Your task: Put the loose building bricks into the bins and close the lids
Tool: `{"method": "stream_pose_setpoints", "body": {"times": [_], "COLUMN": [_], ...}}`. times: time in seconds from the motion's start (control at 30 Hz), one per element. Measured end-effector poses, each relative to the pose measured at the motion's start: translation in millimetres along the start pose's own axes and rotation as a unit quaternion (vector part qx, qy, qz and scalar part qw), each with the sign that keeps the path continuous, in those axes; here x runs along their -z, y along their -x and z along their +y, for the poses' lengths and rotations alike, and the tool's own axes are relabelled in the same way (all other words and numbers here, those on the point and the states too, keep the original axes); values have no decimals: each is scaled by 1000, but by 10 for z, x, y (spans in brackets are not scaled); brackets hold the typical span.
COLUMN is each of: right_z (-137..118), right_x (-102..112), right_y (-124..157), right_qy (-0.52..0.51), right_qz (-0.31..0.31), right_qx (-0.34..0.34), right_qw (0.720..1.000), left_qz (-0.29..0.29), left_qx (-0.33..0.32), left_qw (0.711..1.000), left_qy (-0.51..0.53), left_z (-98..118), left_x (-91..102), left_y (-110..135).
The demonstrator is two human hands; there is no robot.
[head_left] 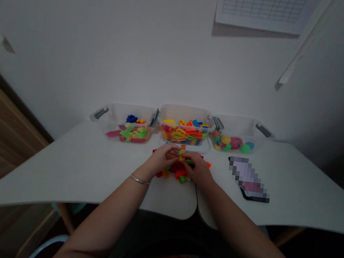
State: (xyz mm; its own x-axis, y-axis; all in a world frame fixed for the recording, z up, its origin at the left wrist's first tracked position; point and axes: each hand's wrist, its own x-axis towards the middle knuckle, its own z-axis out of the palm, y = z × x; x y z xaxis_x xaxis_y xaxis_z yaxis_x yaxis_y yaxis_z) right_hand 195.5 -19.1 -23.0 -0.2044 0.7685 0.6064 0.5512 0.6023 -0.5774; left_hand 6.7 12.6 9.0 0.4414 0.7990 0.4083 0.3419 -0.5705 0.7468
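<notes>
My left hand, with a bangle on its wrist, is closed on a small cluster of toy building blocks in orange, green and yellow. From the other side the fingers of my right hand pinch the same cluster. Both hands are close together, and their fingers hide part of the blocks. Just below them a loose pile of blocks, mostly red with some orange and green, lies on the white table.
Along the wall stand three clear bins: a left bin with toy pieces, a middle bin with many blocks, and a right bin with balls. A phone lies to the right. A seam splits the table's front edge.
</notes>
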Motion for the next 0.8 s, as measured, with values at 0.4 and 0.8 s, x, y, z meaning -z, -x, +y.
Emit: {"method": "stream_pose_setpoints", "body": {"times": [0.4,0.8], "right_z": [2,-93], "right_x": [45,188], "right_y": [-32,-151], "right_qy": [25,11], "right_qz": [58,142], "right_qx": [-13,-31], "right_qw": [998,989], "left_qz": [68,5], "left_qx": [121,141], "left_qw": [877,892], "left_qy": [-460,-430], "left_z": [18,-58], "left_x": [171,172], "left_y": [91,91]}}
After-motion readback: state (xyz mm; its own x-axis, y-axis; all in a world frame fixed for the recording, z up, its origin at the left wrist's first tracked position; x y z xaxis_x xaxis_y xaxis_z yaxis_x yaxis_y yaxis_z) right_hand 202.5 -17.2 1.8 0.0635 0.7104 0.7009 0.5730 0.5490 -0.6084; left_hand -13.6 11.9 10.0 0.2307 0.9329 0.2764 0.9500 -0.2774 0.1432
